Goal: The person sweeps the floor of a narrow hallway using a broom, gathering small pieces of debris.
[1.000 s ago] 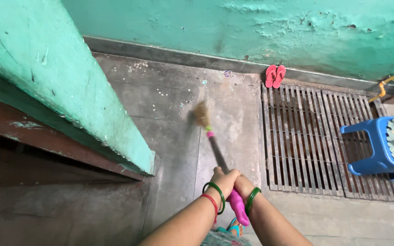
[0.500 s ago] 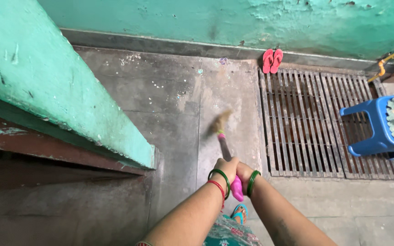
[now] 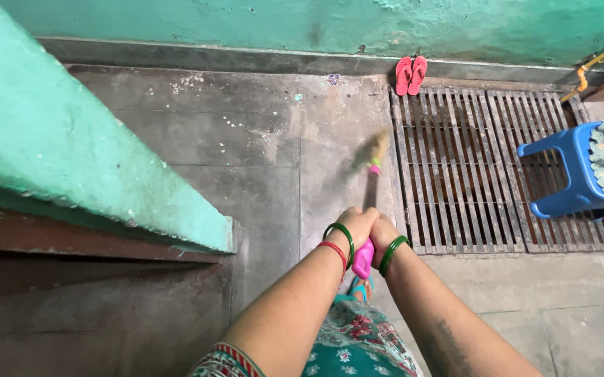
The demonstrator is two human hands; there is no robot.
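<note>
Both hands grip a broom (image 3: pixel 370 190) with a pink handle end and straw-coloured bristles. My left hand (image 3: pixel 354 225) wraps the handle, with a green and a red bangle on that wrist. My right hand (image 3: pixel 384 232) holds the handle just beside it, a green bangle on its wrist. The blurred bristle head (image 3: pixel 374 149) touches the grey concrete floor (image 3: pixel 246 153), close to the left edge of a rusty metal drain grate (image 3: pixel 462 167).
A pair of pink flip-flops (image 3: pixel 410 74) lies against the green back wall (image 3: pixel 316 21). A blue plastic stool (image 3: pixel 567 178) stands on the grate at the right. A green wall corner (image 3: pixel 71 153) juts in at the left. Pale specks (image 3: pixel 183 82) dot the far floor.
The broom head has swept from the left to the right, toward the grate. The view has tilted down, showing more of my arms and patterned clothing.
</note>
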